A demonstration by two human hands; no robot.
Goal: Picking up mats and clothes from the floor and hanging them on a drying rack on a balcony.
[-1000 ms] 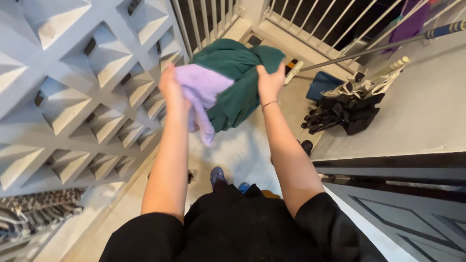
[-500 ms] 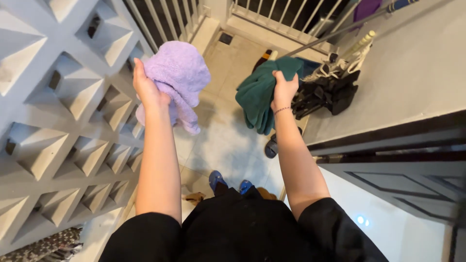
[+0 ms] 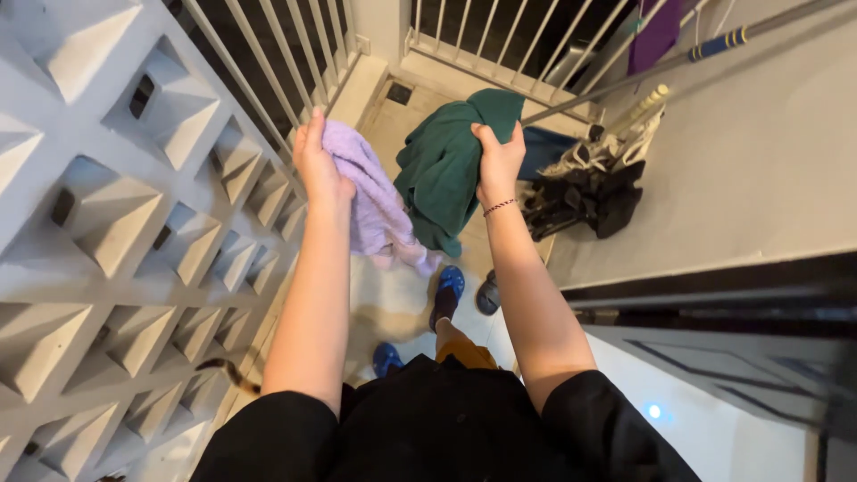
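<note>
Tiled balcony floor (image 3: 393,303) below white railing (image 3: 464,36): left hand (image 3: 317,165) grasps a lilac cloth (image 3: 370,192); right hand (image 3: 500,161) clutches a green garment (image 3: 442,170), both held aloft, side by side.

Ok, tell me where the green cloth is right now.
In the head view, the green cloth hangs from the right hand, held up right of the purple cloth and in front of the white railing.

- Black short sleeves end above the elbows on both bare arms.
- A thin dark beaded bracelet (image 3: 500,207) circles the right wrist.
- Blue shoes (image 3: 451,281), mustard trousers (image 3: 464,354) below.
</note>
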